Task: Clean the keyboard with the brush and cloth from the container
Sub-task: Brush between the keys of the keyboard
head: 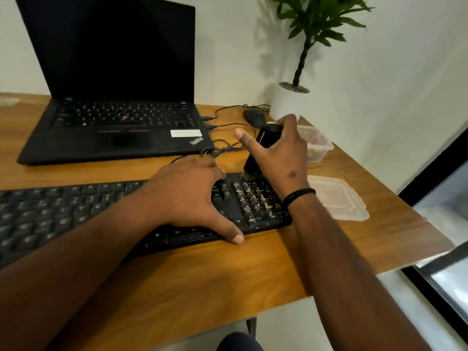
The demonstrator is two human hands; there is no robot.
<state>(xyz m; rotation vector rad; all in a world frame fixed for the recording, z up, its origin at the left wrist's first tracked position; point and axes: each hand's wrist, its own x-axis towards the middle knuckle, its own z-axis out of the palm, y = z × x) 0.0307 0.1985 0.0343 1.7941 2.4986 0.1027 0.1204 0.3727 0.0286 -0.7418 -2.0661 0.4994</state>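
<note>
desk point(177, 274) (wood) | laptop point(114, 133) | keyboard point(50, 211) | mouse point(254, 117) | container point(320, 148) | lid point(339, 198) | plant pot point(286, 102)

A slanted "ThinkPad" mark is printed on the palm rest of the laptop point(111, 138), at its lower right corner – the only wording that can be read; the white sticker point(186, 133) beside it and the key legends are too blurred
</note>
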